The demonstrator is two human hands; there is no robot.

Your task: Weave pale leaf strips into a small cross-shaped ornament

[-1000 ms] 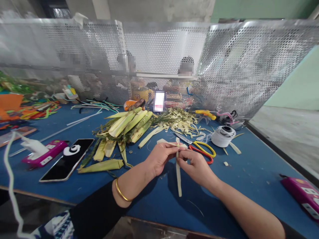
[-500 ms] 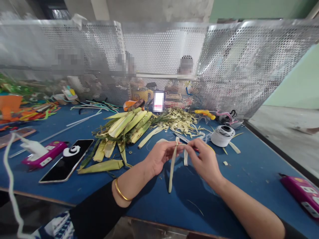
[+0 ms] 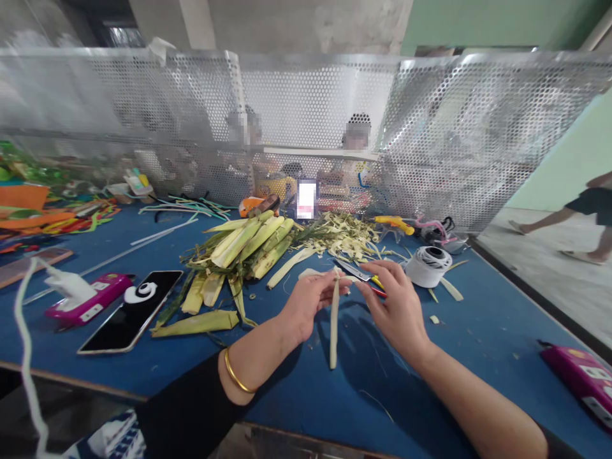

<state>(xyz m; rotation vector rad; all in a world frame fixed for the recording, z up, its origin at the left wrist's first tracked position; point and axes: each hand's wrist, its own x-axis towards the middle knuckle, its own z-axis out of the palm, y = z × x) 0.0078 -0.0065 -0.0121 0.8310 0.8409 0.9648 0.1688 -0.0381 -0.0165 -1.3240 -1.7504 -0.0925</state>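
My left hand (image 3: 310, 299) pinches a pale corn husk strip (image 3: 334, 331) near its folded top. One long end hangs straight down over the blue table, and a short end points right. My right hand (image 3: 394, 306) is just right of the strip, thumb and fingers apart, with no strip between them. Behind the hands lie scissors (image 3: 352, 268) with red and yellow handles, partly hidden by my right fingers. A white spool of thread (image 3: 429, 266) stands beyond my right hand. A heap of green-yellow corn husks (image 3: 248, 242) lies beyond my left hand.
Shredded husk (image 3: 344, 233) is piled at the back, before a lit phone (image 3: 306, 199) and a perforated metal screen (image 3: 310, 95). A dark phone (image 3: 131, 312) and a magenta power strip (image 3: 95, 296) lie left; another power strip (image 3: 581, 379) lies right. A person (image 3: 593, 207) walks at far right.
My right hand has opened and come off the husk strip, whose hanging end has swung more upright. A person's legs have appeared at the far right.
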